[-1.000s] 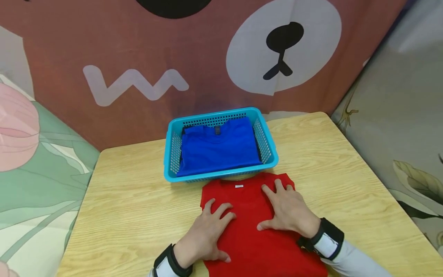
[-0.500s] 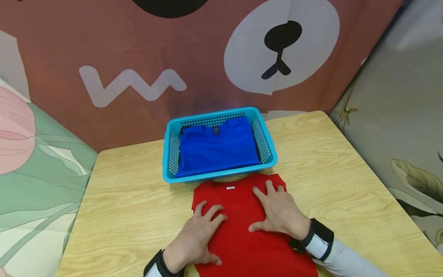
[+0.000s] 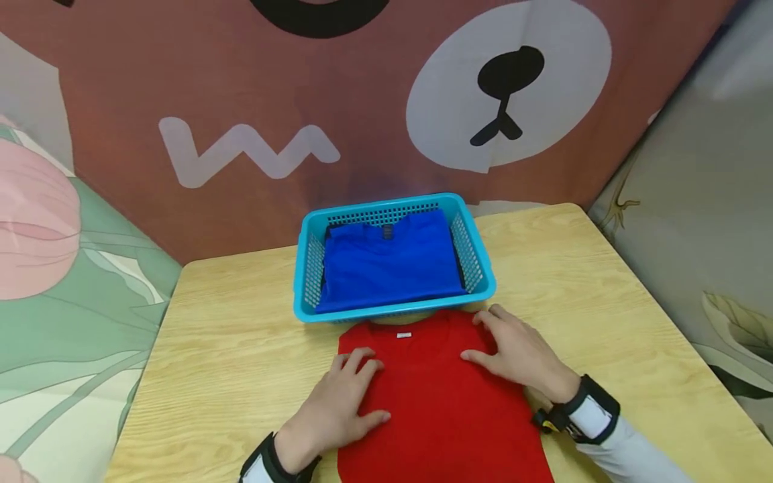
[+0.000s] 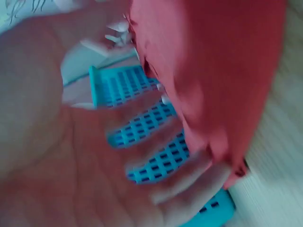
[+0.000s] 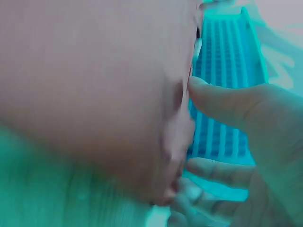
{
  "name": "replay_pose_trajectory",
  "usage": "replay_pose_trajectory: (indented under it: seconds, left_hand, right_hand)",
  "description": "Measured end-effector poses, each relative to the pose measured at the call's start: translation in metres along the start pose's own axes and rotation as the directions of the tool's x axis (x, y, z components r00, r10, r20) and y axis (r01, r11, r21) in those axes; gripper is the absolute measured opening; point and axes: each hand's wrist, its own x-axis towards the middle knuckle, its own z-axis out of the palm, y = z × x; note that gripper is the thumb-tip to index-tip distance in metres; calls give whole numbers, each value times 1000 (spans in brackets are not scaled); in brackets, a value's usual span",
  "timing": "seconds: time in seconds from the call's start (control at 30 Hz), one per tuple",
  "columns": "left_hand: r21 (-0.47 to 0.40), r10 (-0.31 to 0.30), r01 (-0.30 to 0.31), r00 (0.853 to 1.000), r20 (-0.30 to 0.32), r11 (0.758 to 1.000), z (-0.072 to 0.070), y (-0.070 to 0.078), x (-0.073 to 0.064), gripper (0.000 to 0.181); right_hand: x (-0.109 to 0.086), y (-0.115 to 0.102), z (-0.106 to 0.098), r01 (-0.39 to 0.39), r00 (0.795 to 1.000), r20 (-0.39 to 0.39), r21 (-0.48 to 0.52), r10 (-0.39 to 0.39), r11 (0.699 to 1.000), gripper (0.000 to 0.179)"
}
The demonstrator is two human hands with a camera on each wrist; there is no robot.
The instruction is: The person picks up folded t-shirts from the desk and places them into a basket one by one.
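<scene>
A red shirt (image 3: 435, 402) lies spread on the table, its collar and white label toward the blue basket. My left hand (image 3: 338, 406) rests at the shirt's left side, fingers spread and lightly bent, fingertips on the cloth. The left wrist view has the fingers (image 4: 189, 187) reaching to the shirt's edge, with the thumb apart from them. At the upper right shoulder, my right hand (image 3: 522, 352) touches the cloth, thumb on the shirt and fingertips by its edge. In the right wrist view the thumb (image 5: 220, 101) and fingers stand apart beside the blurred shirt edge.
Directly behind the shirt stands a blue plastic basket (image 3: 488, 285) with a folded blue shirt (image 3: 392, 265) and something dark beneath it. The wooden table (image 3: 241, 349) meets a brown printed cloth (image 3: 253, 215) at the back and patterned coverings at both sides.
My right hand has shifted outward and up to the shirt's right shoulder. My left hand has moved slightly toward the shirt's left edge. The head view has shifted a little.
</scene>
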Motion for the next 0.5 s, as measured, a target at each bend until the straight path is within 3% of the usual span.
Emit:
replay_pose_trajectory:
  seconds: [0.03,0.1,0.2,0.4,0.5]
  left_hand:
    - [-2,-29,29,998,-64,1000,0,-2,1,74]
    - [-2,-101,102,978,-180,995,-1,-7,5,74]
    - [16,-209,219,948,-240,976,-2,-16,13,80]
    - [62,-314,325,938,-145,944,-2,-27,24,88]
    - [17,-335,339,935,-121,941,-4,-30,26,91]
  right_hand:
    - [0,7,-1,-3,1000,-18,11,3,1000,70]
    - [1,18,-2,-9,999,-33,23,10,1000,75]
    - [2,29,-2,-17,1000,-11,40,18,999,85]
    - [7,38,-2,1,999,34,60,-3,998,84]
    - [13,37,-5,7,998,54,112,-13,994,75]
